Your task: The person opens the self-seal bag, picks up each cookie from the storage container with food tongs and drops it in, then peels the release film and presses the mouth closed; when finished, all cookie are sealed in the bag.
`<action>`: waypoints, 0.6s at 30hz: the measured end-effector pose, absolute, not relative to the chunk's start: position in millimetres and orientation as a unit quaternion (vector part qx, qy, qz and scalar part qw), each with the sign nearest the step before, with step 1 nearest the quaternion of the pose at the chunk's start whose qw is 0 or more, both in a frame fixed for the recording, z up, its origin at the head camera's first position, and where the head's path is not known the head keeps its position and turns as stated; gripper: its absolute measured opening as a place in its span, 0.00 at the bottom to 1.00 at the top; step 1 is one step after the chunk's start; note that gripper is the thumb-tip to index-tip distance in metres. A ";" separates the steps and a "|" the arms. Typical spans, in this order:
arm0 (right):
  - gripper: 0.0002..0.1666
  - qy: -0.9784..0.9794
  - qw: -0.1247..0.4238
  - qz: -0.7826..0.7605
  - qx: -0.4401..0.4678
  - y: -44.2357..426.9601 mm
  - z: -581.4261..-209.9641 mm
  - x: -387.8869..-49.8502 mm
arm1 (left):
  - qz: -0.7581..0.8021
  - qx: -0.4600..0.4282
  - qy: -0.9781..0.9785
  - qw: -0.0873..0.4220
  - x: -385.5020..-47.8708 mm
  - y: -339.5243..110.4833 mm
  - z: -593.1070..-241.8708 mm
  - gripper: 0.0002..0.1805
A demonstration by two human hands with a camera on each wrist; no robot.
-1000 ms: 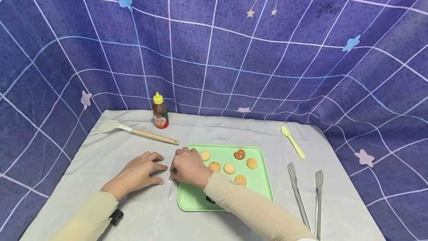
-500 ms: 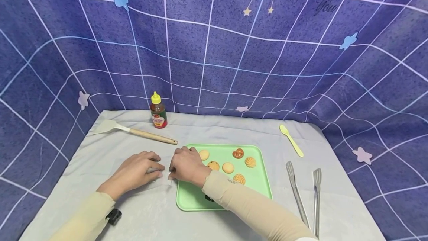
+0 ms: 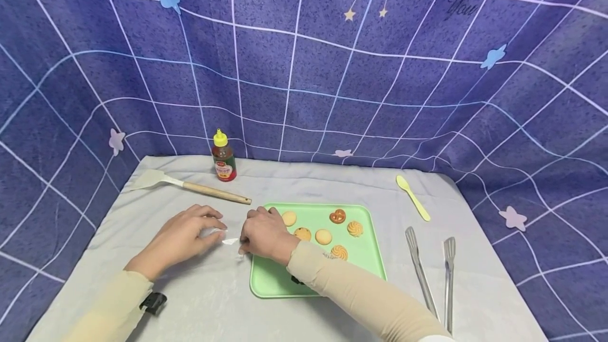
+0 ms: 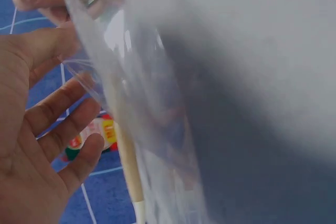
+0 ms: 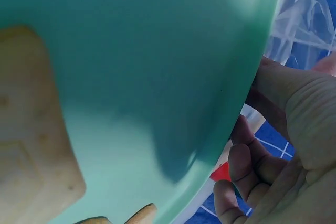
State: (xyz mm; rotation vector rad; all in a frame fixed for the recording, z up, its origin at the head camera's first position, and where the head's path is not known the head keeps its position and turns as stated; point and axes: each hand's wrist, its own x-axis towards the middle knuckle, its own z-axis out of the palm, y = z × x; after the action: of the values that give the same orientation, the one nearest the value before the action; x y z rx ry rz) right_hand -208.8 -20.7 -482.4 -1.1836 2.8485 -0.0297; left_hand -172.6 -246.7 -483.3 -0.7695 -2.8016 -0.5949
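Observation:
Between the two hands is a clear, thin plastic bag (image 4: 157, 129), large in the left wrist view and only a faint glint in the head view. My left hand (image 3: 182, 236) pinches its edge with the thumb and forefinger; the other fingers are spread loosely. My right hand (image 3: 266, 234) pinches the bag too, its fingers curled beside the left edge of a green tray (image 3: 271, 288). On the tray lie several cookies, among them a round one (image 3: 323, 237), a swirl (image 3: 354, 229) and a pretzel (image 3: 338, 216). The right forearm hides part of the tray.
A spatula (image 3: 214, 191) with a wooden handle and a yellow-capped sauce bottle (image 3: 224, 164) are at the back left. On the right lie a yellow spoon (image 3: 413, 198) and metal tongs (image 3: 448, 278). A patterned curtain (image 3: 304, 67) surrounds the table.
My left hand has moved a little left, away from the right hand, and the plastic between them now shows a bright glint. My right hand stays almost in place.

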 end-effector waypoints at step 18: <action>0.11 0.904 -0.061 -0.139 -0.401 24.8 -465.4 -207.4 | -0.207 -0.249 -0.943 0.077 -169.5 -245.0 -479.4 0.09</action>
State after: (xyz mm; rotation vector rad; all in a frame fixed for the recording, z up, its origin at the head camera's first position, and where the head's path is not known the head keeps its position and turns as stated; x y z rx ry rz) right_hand -207.4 24.8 -465.4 -1.3096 2.9546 -0.4551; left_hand -169.5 -245.0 -479.4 -0.7461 -2.8258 -0.6206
